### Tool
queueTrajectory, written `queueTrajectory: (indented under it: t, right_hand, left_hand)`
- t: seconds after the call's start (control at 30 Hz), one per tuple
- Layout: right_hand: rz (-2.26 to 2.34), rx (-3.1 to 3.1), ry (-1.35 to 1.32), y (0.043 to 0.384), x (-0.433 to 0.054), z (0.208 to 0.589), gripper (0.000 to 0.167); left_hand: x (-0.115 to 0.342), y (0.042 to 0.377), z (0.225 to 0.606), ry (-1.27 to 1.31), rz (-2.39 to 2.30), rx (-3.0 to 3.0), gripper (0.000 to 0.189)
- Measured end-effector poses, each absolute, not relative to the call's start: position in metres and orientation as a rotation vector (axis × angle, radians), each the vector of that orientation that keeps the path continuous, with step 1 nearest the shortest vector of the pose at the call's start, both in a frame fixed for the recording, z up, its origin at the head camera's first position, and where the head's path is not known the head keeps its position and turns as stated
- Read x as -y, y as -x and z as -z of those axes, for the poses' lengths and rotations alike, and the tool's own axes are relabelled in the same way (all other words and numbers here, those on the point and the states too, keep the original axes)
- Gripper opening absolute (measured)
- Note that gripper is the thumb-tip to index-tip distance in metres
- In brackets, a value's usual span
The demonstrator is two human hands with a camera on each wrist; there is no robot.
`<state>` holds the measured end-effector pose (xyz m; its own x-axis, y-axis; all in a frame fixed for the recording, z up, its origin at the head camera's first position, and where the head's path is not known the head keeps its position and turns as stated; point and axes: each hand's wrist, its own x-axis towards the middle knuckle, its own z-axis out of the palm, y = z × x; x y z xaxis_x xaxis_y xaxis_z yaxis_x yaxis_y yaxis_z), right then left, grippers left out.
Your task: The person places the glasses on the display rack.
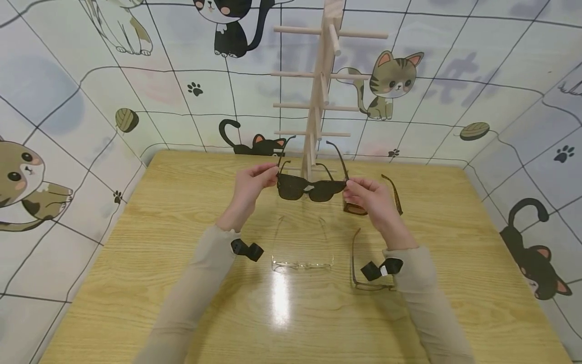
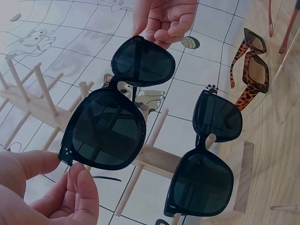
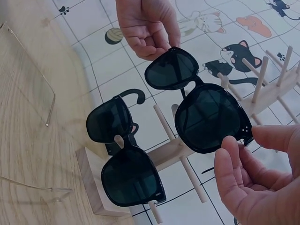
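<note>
Both hands hold a pair of black sunglasses (image 1: 323, 192) by its two outer corners, in front of a wooden display stand (image 1: 325, 65). The left hand (image 1: 250, 189) pinches one hinge corner between thumb and fingers, seen close in the left wrist view. At the opposite corner, the right hand (image 1: 373, 199) pinches likewise. The temples are unfolded and point toward the stand. A second pair of black sunglasses (image 2: 201, 183) hangs on the stand's lowest pegs, below the held pair in both wrist views; the held pair largely covers it in the head view.
Tortoiseshell sunglasses (image 2: 255, 70) lie on the wooden table (image 1: 182, 212), partly behind the right hand. Thin metal-framed glasses (image 1: 300, 265) lie at the middle, and brown-framed glasses (image 1: 370, 287) lie under the right wrist. Bare pegs (image 1: 364, 34) stick out from the stand above. A cat-print backdrop (image 1: 182, 116) surrounds the table.
</note>
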<state>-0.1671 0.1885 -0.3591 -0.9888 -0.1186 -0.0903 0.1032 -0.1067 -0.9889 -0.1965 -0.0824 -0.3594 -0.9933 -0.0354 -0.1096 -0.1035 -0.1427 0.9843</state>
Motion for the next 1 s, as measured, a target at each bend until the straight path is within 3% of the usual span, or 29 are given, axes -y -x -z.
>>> queueTrajectory:
  t: [0.23, 0.5, 1.0]
  right_hand:
    - [2.214, -1.996, 0.007, 0.180, -0.190, 0.358, 0.013]
    - [2.200, -1.984, -0.093, 0.192, -0.187, 0.362, 0.031]
    - [2.173, -2.006, -0.127, 0.200, -0.187, 0.372, 0.023]
  left_hand:
    - [0.079, 0.209, 0.359, 0.185, -2.375, -1.999, 0.029]
    - [0.077, 0.220, 0.363, 0.238, -2.390, -1.975, 0.027]
    - [0.075, 0.225, 0.371, 0.268, -2.369, -1.986, 0.029]
